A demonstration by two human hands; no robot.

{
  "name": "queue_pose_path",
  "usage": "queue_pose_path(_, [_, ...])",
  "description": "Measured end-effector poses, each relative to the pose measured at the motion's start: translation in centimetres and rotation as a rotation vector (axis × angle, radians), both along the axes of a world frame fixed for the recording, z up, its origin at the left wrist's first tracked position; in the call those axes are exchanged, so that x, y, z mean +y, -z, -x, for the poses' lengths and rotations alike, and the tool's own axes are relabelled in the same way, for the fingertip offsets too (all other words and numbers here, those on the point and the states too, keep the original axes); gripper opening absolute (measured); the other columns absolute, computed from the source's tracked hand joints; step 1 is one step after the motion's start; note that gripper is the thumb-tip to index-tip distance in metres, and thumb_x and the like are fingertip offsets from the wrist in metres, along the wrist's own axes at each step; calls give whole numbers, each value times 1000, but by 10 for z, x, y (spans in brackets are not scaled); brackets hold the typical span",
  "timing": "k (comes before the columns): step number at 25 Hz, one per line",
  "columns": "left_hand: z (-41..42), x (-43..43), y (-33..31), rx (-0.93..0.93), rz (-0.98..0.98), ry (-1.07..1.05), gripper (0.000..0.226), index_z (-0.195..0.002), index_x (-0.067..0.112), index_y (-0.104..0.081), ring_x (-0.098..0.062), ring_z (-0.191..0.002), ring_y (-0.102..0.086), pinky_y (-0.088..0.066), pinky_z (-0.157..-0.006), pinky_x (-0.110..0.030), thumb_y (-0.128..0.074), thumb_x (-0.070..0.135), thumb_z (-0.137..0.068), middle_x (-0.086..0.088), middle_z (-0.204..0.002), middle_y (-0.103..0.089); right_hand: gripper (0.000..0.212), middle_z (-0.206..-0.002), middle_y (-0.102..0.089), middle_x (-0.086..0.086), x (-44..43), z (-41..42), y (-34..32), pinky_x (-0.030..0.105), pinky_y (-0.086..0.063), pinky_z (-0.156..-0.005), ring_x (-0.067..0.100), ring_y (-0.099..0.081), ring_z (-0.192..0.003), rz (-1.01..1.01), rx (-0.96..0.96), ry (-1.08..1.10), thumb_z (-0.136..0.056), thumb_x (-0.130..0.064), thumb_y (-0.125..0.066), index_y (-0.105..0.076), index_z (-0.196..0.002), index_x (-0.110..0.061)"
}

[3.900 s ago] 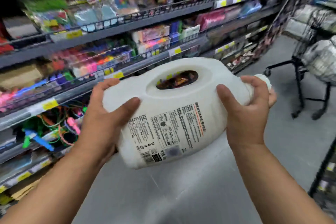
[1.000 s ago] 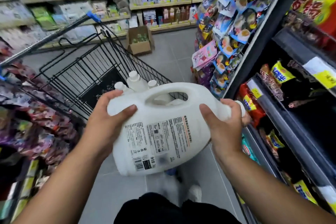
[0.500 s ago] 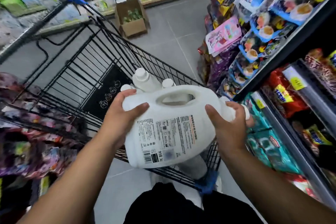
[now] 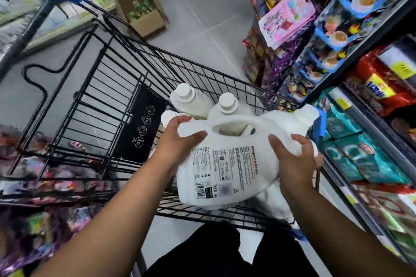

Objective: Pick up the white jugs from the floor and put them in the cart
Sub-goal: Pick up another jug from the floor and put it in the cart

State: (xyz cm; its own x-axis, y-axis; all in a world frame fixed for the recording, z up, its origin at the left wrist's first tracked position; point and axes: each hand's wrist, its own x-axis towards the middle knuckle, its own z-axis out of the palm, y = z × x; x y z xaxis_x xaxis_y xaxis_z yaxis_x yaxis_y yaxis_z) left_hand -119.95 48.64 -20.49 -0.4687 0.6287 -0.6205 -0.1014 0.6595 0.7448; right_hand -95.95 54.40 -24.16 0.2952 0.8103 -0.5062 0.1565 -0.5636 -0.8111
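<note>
You've lowered the jug [image 4: 227, 159] over the cart [image 4: 99, 101]; your left hand [image 4: 177, 141] and right hand [image 4: 292, 162] grasp it, fingers wrapped (other jugs [image 4: 227, 102] at 12 o'clock). Nearly placed.

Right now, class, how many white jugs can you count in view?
5. The held jug, between left hand and right hand over the cart; two upright jugs behind it; a half-hidden jug behind the left hand; a tilted jug by the right rim. Others may hide beneath.
</note>
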Motion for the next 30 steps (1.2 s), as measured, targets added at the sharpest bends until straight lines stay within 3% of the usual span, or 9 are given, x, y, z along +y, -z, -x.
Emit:
queue_pose_path(3, [7,14,6,42,25,94,50,-111,37,-55,-24,-87,-73,-60,-77,-47,-83,34,-70,-4,-107,-70,58,-117,-44,-2,3,7,14,46,-56,-86,20,-59,-97,41,22,43,-59,-49,-86,-59,-108,-37])
queue_pose_path(7, [8,24,15,137,45,239,44,-105,38,-55,-19,-86,-70,-59,-78,-41,-83,24,-74,0,-105,-67,54,-109,-37,-8,4,3,24,31,-50,-81,15,-52,-92,52,-15,29,-69,-40,-85,-60,-115,-29])
queue_pose_path(9, [5,25,18,159,42,316,52,-111,38,-56,-16,-90,-67,-58,-80,-36,-84,20,-71,1,-112,-63,53,-127,-33,2,-1,1,33,28,-50,-78,16,-56,-94,76,-46,12,-65,-42,-86,-61,-111,-33])
queue_pose_path(12, [3,19,31,296,43,478,73,-127,38,-51,-18,-112,-59,-49,-99,-41,-88,34,-64,2,-129,-57,57,-141,-33,5,0,7,35,31,-54,-80,10,-56,-92,73,-73,-81,-57,-50,-87,-58,-105,-46])
queue_pose_path(16, [-2,13,38,409,-7,542,83,-135,27,-48,-18,-130,-43,-33,-109,-31,-90,34,-63,0,-139,-48,65,-124,-50,2,6,5,44,37,-54,-89,16,-56,-101,55,-57,-108,-65,-41,-86,-54,-121,-38])
queue_pose_path(20, [1,8,42,412,-33,485,83,-135,27,-48,-17,-131,-41,-29,-104,-24,-90,33,-64,0,-139,-46,75,-133,-49,6,-1,2,47,40,-54,-93,17,-56,-106,73,-68,-188,-58,-52,-85,-51,-124,-42])
queue_pose_path(25, [-4,8,30,440,-86,425,76,-136,31,-47,-21,-127,-47,-38,-105,-35,-85,33,-71,-3,-140,-47,72,-142,-29,-1,-12,-24,16,7,-47,-79,12,-47,-118,34,-49,-250,-70,-38,-84,-51,-133,-31])
queue_pose_path(28, [-29,13,5,347,-173,464,73,-135,39,-45,-11,-122,-43,-38,-100,-32,-83,40,-73,3,-142,-44,79,-142,-31,-1,-25,-62,-19,34,-37,-110,17,-38,-133,21,-99,-267,-71,-44,-81,-44,-140,-33])
queue_pose_path(30, [-60,17,-17,180,-285,522,66,-128,48,-47,-6,-127,-41,-35,-100,-29,-81,47,-71,11,-142,-46,80,-146,-27,-2,-35,-94,-53,42,-31,-115,19,-31,-138,-63,-168,-291,-71,-48,-80,-40,-140,-40])
